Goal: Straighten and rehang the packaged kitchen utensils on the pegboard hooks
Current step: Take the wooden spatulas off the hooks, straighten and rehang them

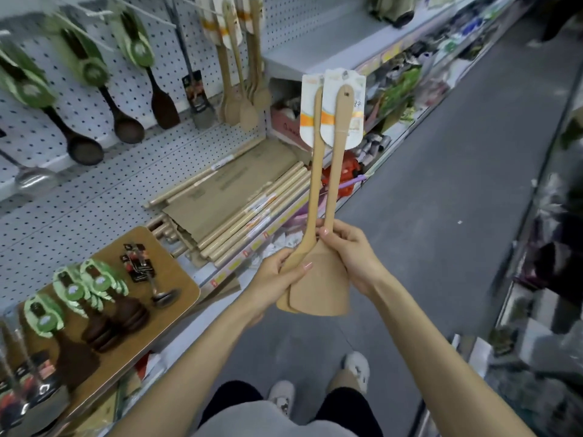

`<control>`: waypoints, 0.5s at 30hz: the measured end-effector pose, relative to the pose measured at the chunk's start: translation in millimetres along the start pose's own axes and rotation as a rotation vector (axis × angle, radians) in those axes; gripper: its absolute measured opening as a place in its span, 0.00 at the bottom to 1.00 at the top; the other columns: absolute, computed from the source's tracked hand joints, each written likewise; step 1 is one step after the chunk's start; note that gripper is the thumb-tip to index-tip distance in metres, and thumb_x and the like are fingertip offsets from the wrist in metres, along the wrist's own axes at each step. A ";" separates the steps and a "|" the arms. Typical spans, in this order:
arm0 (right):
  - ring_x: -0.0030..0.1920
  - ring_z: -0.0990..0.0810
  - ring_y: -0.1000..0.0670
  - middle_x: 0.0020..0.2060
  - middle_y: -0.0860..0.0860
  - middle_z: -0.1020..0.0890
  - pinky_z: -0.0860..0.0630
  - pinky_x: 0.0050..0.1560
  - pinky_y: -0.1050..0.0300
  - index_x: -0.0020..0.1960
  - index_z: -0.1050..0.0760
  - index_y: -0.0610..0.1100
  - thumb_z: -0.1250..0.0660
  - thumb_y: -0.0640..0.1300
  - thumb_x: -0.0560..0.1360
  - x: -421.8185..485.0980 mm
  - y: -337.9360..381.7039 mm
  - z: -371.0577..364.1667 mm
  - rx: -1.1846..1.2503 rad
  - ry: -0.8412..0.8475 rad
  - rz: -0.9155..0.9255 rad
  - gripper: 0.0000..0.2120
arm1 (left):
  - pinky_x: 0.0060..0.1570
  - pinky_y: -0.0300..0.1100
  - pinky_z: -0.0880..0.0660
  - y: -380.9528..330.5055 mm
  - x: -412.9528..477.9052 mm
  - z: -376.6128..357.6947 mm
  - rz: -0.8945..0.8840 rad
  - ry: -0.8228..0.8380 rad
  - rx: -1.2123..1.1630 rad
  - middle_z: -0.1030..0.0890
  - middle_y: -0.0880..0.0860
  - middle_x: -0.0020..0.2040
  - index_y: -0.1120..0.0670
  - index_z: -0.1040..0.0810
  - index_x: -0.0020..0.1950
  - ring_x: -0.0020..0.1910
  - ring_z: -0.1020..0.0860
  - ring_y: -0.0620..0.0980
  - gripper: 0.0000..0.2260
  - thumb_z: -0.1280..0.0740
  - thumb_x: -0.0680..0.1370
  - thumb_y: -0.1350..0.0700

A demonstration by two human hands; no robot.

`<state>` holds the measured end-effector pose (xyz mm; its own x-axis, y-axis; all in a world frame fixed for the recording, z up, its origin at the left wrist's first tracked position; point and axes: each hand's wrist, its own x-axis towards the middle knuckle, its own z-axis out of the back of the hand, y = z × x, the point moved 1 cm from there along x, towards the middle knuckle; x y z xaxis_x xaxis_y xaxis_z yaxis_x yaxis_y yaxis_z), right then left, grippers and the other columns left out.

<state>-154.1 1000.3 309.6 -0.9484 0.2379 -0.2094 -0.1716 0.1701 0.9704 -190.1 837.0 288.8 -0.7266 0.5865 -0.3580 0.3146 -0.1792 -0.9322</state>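
The left hand (277, 275) and right hand (350, 257) grip two wooden spatulas (325, 288) low down. Their cards (334, 111) could sway and miss a hook (154, 15).

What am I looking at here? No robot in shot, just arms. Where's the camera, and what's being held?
There is no machine here. These are a person's two bare hands, filmed by one wide-angle camera worn on the head, looking forward and down along a shop aisle. The left hand grips the blades of the pale wooden spatulas, and the right hand pinches their handles just above. They are held upright, blades down, with their white-and-orange backing cards on top. To the left is the white pegboard, where dark wooden ladles on green cards and pale wooden spoons hang from hooks. Below, a shelf carries pale wooden rolling pins and a brown board with more dark utensils lying on it.
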 end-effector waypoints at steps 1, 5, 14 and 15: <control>0.46 0.21 0.48 0.46 0.44 0.19 0.24 0.50 0.53 0.57 0.23 0.35 0.38 0.40 0.80 11.7 1.9 8.6 0.001 0.007 0.001 0.11 | 0.53 0.48 0.25 -3.9 12.3 -3.6 0.005 -0.015 0.008 0.17 0.55 0.51 0.56 0.22 0.55 0.51 0.19 0.54 0.11 0.32 0.77 0.51; 0.50 0.21 0.43 0.50 0.37 0.19 0.25 0.57 0.46 0.58 0.23 0.35 0.37 0.42 0.79 64.4 10.5 47.0 -0.029 0.081 0.012 0.12 | 0.46 0.41 0.26 -29.7 68.5 -17.8 0.044 -0.106 0.022 0.17 0.49 0.47 0.52 0.21 0.54 0.46 0.20 0.46 0.15 0.38 0.78 0.43; 0.46 0.20 0.52 0.46 0.44 0.18 0.25 0.47 0.64 0.56 0.22 0.36 0.39 0.37 0.80 179.6 46.2 142.7 -0.167 0.373 0.008 0.09 | 0.49 0.45 0.19 -129.1 201.1 -46.2 -0.082 -0.472 -0.167 0.18 0.55 0.54 0.58 0.24 0.60 0.50 0.17 0.51 0.15 0.38 0.79 0.50; 0.46 0.20 0.52 0.46 0.44 0.18 0.25 0.48 0.64 0.56 0.22 0.36 0.39 0.37 0.79 190.0 50.8 151.9 -0.177 0.400 0.003 0.09 | 0.48 0.44 0.19 -138.5 214.4 -50.7 -0.087 -0.497 -0.187 0.18 0.55 0.54 0.58 0.24 0.60 0.50 0.17 0.50 0.14 0.37 0.79 0.51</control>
<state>-302.6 1199.4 300.8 -0.9716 -0.1567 -0.1773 -0.1788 -0.0049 0.9839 -358.5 1027.6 343.9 -0.9420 0.1405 -0.3047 0.3109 0.0239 -0.9501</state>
